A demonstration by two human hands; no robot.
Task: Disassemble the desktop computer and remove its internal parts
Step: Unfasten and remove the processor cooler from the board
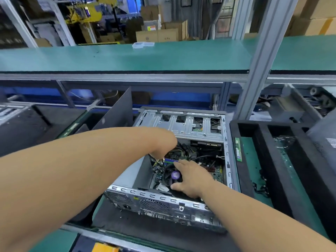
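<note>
At the far left a dark side panel (pixel 116 113) stands tilted on edge beside the desktop computer (pixel 181 179), which lies on its side on a green bench mat (pixel 254 160) with its open face up. Its rear plate with vents and ports faces the person, and the silver drive cage (pixel 183 124) sits at the far end.

The left hand (pixel 163 144) comes in from the left over the case wall and dips down into the far-left part of the interior, among the black and yellow cables (pixel 183 151). Its fingers point down and are hidden behind the wrist and the cables — whether they grasp anything cannot be told.

Just right of it and nearer the person, the right hand (pixel 190 177) reaches in over the rear edge of the case. It lies palm down with fingers stretched forward and the thumb spread out to the left, holding nothing that can be seen; the fingertips sit at the blue and green memory slots (pixel 170 160), and the palm hovers over the right side of the round black CPU fan (pixel 171 176) with its purple hub label. The 2 hands are close together, both inside the case, above the motherboard (pixel 218 173).

To the right of the case, just beside its wall, a green memory stick (pixel 238 150) lies on the mat next to a black foam tray (pixel 263 142) with 2 long compartments. Across the back runs a green-topped shelf (pixel 127 57) — a small clear plastic box (pixel 142 45) rests on it.
</note>
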